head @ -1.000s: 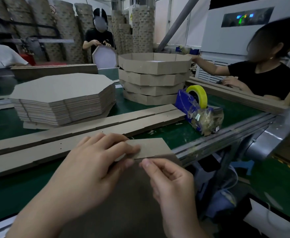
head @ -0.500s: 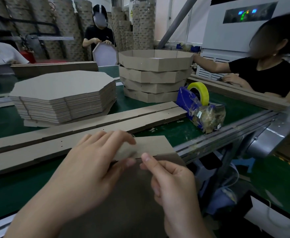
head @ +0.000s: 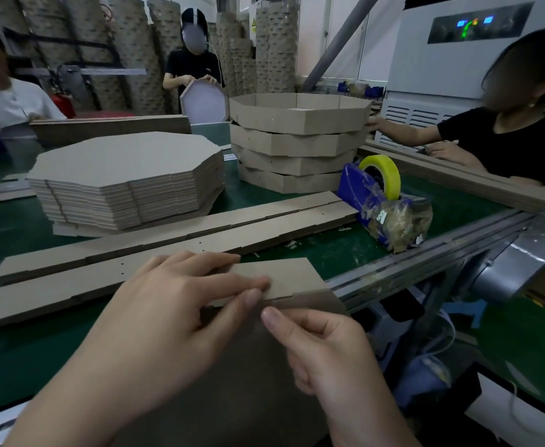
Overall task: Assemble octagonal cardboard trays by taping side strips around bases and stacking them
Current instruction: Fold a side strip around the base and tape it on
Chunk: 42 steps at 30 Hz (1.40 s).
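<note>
At the near table edge I hold a cardboard base (head: 248, 382) tilted toward me, with a side strip (head: 290, 279) folded up along its far edge. My left hand (head: 168, 311) grips the strip, fingers over the top and thumb underneath at the seam. My right hand (head: 326, 346) has curled fingers, its thumb pressed on the base just below the seam. More flat side strips (head: 174, 240) lie across the green table. A stack of octagonal bases (head: 126, 179) stands at the left, and a stack of finished trays (head: 300, 146) behind.
A blue tape dispenser with a yellow roll (head: 380, 191) sits at the right by the metal rail (head: 458, 250). A person in black (head: 509, 137) sits at the right touching the tray stack. Another person (head: 197, 69) holds a tray at the back.
The camera has tipped slightly. My left fingers slid a little right along the strip toward the right thumb. The base and strip stay in place.
</note>
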Each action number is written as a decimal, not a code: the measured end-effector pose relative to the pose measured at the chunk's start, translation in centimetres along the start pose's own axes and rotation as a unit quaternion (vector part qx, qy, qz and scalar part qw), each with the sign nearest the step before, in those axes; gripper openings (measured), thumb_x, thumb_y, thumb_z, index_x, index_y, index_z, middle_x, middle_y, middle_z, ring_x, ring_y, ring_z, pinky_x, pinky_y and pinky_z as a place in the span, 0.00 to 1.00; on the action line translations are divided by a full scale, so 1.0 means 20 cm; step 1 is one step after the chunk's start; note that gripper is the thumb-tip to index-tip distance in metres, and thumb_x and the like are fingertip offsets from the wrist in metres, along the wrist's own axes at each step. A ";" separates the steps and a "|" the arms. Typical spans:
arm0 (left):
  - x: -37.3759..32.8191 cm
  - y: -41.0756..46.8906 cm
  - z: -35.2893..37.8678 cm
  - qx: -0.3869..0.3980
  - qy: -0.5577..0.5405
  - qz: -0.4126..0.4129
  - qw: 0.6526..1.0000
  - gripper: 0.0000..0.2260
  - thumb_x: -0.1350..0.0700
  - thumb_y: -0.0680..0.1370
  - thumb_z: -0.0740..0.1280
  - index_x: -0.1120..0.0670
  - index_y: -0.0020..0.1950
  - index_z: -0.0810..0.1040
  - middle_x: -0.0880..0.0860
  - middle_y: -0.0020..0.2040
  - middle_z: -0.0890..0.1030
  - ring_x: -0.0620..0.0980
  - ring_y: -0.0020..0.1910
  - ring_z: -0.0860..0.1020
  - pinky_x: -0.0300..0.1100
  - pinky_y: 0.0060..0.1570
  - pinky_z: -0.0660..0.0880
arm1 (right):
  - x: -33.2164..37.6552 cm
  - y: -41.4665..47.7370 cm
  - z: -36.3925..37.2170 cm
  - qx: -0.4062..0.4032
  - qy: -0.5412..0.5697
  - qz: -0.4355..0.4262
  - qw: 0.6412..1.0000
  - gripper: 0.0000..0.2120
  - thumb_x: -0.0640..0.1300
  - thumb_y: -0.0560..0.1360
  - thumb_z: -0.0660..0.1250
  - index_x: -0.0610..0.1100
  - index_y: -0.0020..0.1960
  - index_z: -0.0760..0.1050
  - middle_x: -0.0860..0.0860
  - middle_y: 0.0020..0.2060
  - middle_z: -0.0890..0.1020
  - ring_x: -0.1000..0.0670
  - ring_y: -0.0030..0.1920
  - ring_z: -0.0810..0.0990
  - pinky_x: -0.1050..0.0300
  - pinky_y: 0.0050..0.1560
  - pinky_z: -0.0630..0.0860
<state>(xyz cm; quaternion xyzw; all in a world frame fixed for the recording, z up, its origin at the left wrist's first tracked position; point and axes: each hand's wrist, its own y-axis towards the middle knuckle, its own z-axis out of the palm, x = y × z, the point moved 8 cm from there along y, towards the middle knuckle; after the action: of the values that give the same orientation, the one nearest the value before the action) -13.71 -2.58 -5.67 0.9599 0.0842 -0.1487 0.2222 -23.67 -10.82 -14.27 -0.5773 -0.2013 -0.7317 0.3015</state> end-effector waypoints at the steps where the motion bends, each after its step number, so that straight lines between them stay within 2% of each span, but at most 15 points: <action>1: -0.01 0.00 0.00 -0.013 0.027 -0.002 1.000 0.17 0.36 0.75 0.54 0.34 0.53 0.81 0.43 0.57 0.81 0.46 0.56 0.79 0.52 0.56 0.75 | 0.00 0.00 0.00 0.004 0.000 0.002 1.000 0.13 0.53 0.57 0.71 0.45 0.34 0.85 0.52 0.16 0.66 0.58 0.17 0.61 0.68 0.19 0.57; 5: -0.09 0.04 0.00 -0.072 0.113 -0.003 0.991 0.15 0.41 0.74 0.57 0.43 0.37 0.80 0.43 0.42 0.83 0.49 0.42 0.82 0.38 0.44 0.73 | -0.01 0.00 0.01 0.012 -0.018 0.004 1.000 0.21 0.56 0.55 0.71 0.39 0.37 0.84 0.52 0.16 0.65 0.57 0.18 0.60 0.67 0.21 0.57; 7: -0.10 0.04 0.01 -0.089 0.120 -0.011 0.989 0.14 0.42 0.75 0.59 0.46 0.34 0.78 0.43 0.41 0.82 0.50 0.38 0.80 0.28 0.35 0.60 | 0.01 -0.01 0.01 0.014 -0.040 0.004 0.999 0.20 0.57 0.58 0.71 0.40 0.37 0.83 0.51 0.16 0.65 0.57 0.18 0.61 0.67 0.21 0.58; 9: -0.09 0.03 0.01 -0.096 0.121 0.003 0.988 0.14 0.42 0.75 0.60 0.46 0.36 0.80 0.43 0.43 0.83 0.50 0.39 0.81 0.29 0.32 0.57 | 0.00 -0.01 -0.01 0.017 -0.107 0.021 0.994 0.16 0.56 0.66 0.71 0.42 0.36 0.84 0.51 0.17 0.68 0.56 0.18 0.65 0.67 0.22 0.63; 12: -0.09 0.01 0.00 -0.103 0.126 0.042 0.986 0.14 0.42 0.75 0.60 0.45 0.39 0.83 0.44 0.46 0.84 0.49 0.43 0.83 0.35 0.32 0.67 | -0.02 -0.01 -0.10 -0.035 -0.207 -0.003 0.978 0.21 0.60 0.70 0.68 0.45 0.28 0.81 0.52 0.16 0.70 0.58 0.19 0.68 0.68 0.25 0.65; 14: -0.09 -0.01 0.01 -0.110 0.124 0.074 0.983 0.14 0.43 0.75 0.61 0.45 0.43 0.85 0.47 0.50 0.84 0.50 0.47 0.83 0.38 0.36 0.72 | 0.07 -0.04 -0.20 -0.138 -0.205 -0.129 0.960 0.22 0.63 0.71 0.68 0.47 0.29 0.80 0.54 0.17 0.70 0.59 0.20 0.67 0.69 0.24 0.62; 16: -0.10 -0.03 0.02 -0.118 0.130 0.101 0.979 0.13 0.44 0.76 0.63 0.46 0.48 0.85 0.50 0.52 0.84 0.51 0.49 0.83 0.43 0.40 0.77 | 0.18 -0.08 -0.29 -0.217 -0.192 -0.266 0.919 0.13 0.60 0.72 0.66 0.53 0.35 0.81 0.57 0.27 0.76 0.59 0.28 0.74 0.71 0.29 0.66; 17: -0.10 -0.05 0.02 -0.120 0.142 0.114 0.976 0.13 0.45 0.76 0.63 0.47 0.51 0.85 0.52 0.54 0.84 0.52 0.50 0.83 0.45 0.43 0.78 | 0.20 -0.07 -0.30 -0.212 -0.228 -0.292 0.904 0.09 0.58 0.72 0.63 0.60 0.44 0.82 0.59 0.36 0.77 0.59 0.37 0.77 0.71 0.36 0.70; 19: -0.11 -0.06 0.04 -0.108 0.174 0.132 0.970 0.14 0.45 0.77 0.62 0.47 0.56 0.84 0.54 0.56 0.83 0.55 0.51 0.82 0.47 0.45 0.78 | 0.18 -0.01 -0.26 -0.158 -0.314 -0.290 0.890 0.16 0.61 0.75 0.59 0.63 0.61 0.74 0.62 0.48 0.72 0.58 0.52 0.73 0.70 0.52 0.69; 26: -0.11 -0.03 0.02 -0.012 0.201 0.071 0.977 0.23 0.36 0.72 0.57 0.41 0.60 0.80 0.47 0.52 0.82 0.52 0.48 0.81 0.47 0.41 0.79 | 0.15 -0.01 -0.14 -0.083 -0.384 -0.277 0.877 0.20 0.69 0.75 0.46 0.68 0.64 0.64 0.67 0.59 0.66 0.60 0.65 0.63 0.73 0.63 0.56; 31: -0.25 0.01 0.04 -0.001 0.207 0.092 0.974 0.21 0.38 0.74 0.54 0.40 0.59 0.81 0.48 0.45 0.81 0.49 0.39 0.81 0.37 0.31 0.63 | 0.17 -0.01 -0.14 -0.010 -0.293 -0.236 0.926 0.20 0.64 0.78 0.52 0.63 0.64 0.74 0.66 0.58 0.72 0.61 0.66 0.67 0.70 0.64 0.62; 34: -0.27 -0.01 0.01 -0.004 0.185 0.104 0.977 0.20 0.40 0.74 0.55 0.41 0.59 0.81 0.50 0.47 0.81 0.53 0.41 0.81 0.41 0.29 0.70 | 0.15 0.07 -0.22 0.045 -0.385 -0.140 0.911 0.20 0.64 0.79 0.50 0.59 0.58 0.77 0.65 0.54 0.75 0.64 0.62 0.70 0.56 0.68 0.63; 36: -0.27 -0.03 -0.03 -0.017 0.172 0.104 0.979 0.20 0.40 0.75 0.55 0.41 0.60 0.80 0.51 0.49 0.81 0.54 0.42 0.81 0.46 0.29 0.75 | 0.13 0.09 -0.25 0.094 -0.394 -0.080 0.911 0.22 0.65 0.74 0.51 0.57 0.54 0.77 0.61 0.50 0.79 0.61 0.56 0.75 0.49 0.64 0.69; 39: -0.26 -0.06 -0.09 -0.052 0.136 0.105 0.984 0.19 0.38 0.76 0.56 0.37 0.62 0.78 0.49 0.52 0.80 0.53 0.45 0.80 0.48 0.30 0.78 | 0.21 0.08 -0.26 0.104 -0.405 -0.115 0.901 0.17 0.66 0.77 0.55 0.56 0.49 0.74 0.59 0.42 0.80 0.61 0.44 0.77 0.61 0.48 0.73; 42: -0.23 -0.09 -0.15 -0.075 0.088 0.099 0.988 0.18 0.37 0.77 0.56 0.33 0.66 0.72 0.45 0.56 0.77 0.48 0.47 0.77 0.49 0.33 0.78 | 0.33 0.07 -0.27 0.084 -0.426 -0.184 0.882 0.13 0.64 0.74 0.59 0.56 0.48 0.73 0.59 0.41 0.79 0.60 0.42 0.77 0.68 0.41 0.71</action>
<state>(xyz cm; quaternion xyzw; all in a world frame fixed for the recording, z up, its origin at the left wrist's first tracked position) -17.75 -0.11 -2.31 0.9534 0.0185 -0.0346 0.2992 -27.61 -16.75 -9.30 -0.7583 -0.4738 -0.4377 0.0938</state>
